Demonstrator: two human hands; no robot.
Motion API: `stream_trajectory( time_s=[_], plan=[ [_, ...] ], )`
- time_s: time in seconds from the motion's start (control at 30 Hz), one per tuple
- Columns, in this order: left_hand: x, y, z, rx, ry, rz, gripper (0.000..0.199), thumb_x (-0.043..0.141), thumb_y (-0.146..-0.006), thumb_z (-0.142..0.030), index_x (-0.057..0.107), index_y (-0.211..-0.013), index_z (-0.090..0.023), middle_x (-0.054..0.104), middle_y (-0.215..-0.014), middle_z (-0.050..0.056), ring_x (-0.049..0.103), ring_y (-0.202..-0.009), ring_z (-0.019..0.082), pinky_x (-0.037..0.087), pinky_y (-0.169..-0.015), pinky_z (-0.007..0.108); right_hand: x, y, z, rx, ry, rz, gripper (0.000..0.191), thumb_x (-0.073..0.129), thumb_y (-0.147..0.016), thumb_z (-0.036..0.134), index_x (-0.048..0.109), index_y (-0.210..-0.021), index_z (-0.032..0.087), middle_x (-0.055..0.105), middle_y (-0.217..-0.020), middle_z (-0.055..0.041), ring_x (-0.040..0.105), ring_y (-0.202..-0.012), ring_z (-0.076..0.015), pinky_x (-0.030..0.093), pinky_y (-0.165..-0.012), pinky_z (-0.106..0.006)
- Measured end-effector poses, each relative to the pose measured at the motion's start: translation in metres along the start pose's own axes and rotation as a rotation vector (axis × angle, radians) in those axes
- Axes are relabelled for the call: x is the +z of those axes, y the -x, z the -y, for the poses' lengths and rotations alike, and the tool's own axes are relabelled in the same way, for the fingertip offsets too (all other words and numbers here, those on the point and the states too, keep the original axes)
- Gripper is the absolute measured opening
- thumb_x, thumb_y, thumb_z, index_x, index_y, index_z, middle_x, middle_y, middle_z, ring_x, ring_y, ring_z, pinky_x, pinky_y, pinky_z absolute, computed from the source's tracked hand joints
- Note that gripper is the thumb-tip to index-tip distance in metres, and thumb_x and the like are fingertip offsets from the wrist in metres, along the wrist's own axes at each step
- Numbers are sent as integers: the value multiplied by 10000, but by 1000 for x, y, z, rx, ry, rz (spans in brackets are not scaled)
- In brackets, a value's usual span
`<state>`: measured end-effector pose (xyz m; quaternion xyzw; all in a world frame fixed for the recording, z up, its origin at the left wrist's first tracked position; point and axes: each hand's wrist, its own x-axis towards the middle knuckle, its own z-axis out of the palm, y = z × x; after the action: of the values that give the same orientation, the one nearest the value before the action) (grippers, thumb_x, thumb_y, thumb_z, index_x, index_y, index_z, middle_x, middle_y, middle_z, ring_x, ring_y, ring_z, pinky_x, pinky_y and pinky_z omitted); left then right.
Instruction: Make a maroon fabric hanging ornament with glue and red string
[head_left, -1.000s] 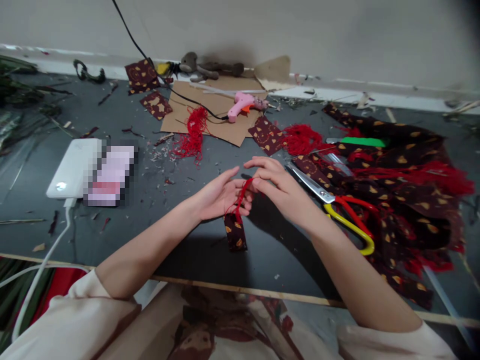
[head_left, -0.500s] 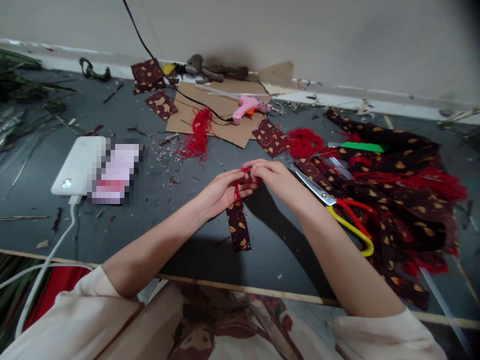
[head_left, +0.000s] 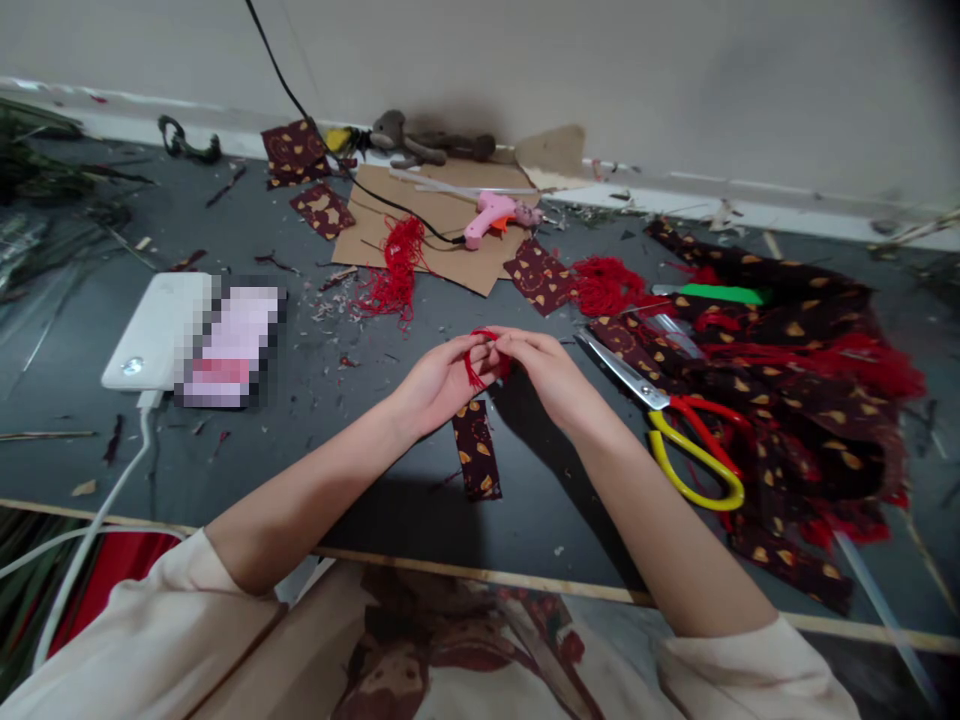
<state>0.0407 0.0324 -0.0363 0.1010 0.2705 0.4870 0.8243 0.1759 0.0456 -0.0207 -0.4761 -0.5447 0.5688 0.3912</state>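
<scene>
Both of my hands meet over the middle of the dark table. Red thread (head_left: 475, 372) is looped about the fingers of my left hand (head_left: 450, 378), whose thumb and fingertips close on it. My right hand (head_left: 529, 356) pinches the same thread from the other side, its fingertips touching those of the left. Just below them a dark patterned cloth strip (head_left: 478, 460) lies on the table, its upper end near my left hand. Scissors (head_left: 654, 397) with one red and one yellow handle rest to the right of my right forearm.
A pink glue gun (head_left: 491, 218) lies on cardboard (head_left: 450, 268) at the back, near red thread bundles (head_left: 401, 265). Patterned cloth (head_left: 817, 400) is heaped at the right. A white power bank (head_left: 159, 330) and a blurred phone (head_left: 236, 345) lie at the left.
The red thread has shifted up around my left fingers, off the cloth strip. My right hand and forearm have moved slightly down and left, uncovering more of the yellow scissor handle.
</scene>
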Motion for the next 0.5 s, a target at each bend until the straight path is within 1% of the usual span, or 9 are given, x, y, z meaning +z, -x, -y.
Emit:
stream_trajectory(
  time_s=[0.13,0.23,0.3,0.4,0.43,0.5],
  plan=[
    [-2,-1,2,1,-26,38,180,469,-858,-93,635,-787,-91,646,-719,35,633,-727,113,491,-808,259,4,2,0,22,-112,-38,181,565,-708,264,652,-558,215,685,-793,-34,463,-1210,-216,300,-1015,-340],
    [-1,1,2,-43,-36,42,236,429,-900,-158,630,-791,-101,653,-721,38,647,-746,134,495,-820,291,7,4,0,49,-150,-49,166,581,-699,256,676,-568,220,698,-856,-44,430,-1248,-215,293,-1036,-359],
    [1,2,2,-69,-38,50,298,375,-933,-216,629,-817,-110,660,-736,47,654,-752,148,497,-835,320,8,5,-1,79,-184,-41,153,592,-699,261,690,-591,215,693,-967,-55,441,-1239,-226,312,-1028,-375],
    [2,3,1,-89,-37,75,340,338,-950,-273,619,-834,-123,658,-733,44,657,-733,155,500,-842,346,10,7,-1,135,-235,-19,152,623,-703,300,700,-621,198,634,-1154,-69,509,-1164,-249,379,-975,-396],
    [3,3,1,-90,-38,78,344,336,-951,-284,617,-835,-124,655,-724,42,656,-722,154,503,-839,348,11,8,-1,146,-245,-12,156,630,-703,310,702,-625,194,617,-1188,-70,524,-1143,-251,391,-965,-400],
    [2,3,0,-88,-50,80,345,341,-949,-295,617,-840,-120,651,-713,42,654,-700,152,510,-828,346,11,10,-1,142,-252,-2,155,636,-705,312,707,-630,196,624,-1180,-69,520,-1153,-247,379,-984,-401]
  ],
)
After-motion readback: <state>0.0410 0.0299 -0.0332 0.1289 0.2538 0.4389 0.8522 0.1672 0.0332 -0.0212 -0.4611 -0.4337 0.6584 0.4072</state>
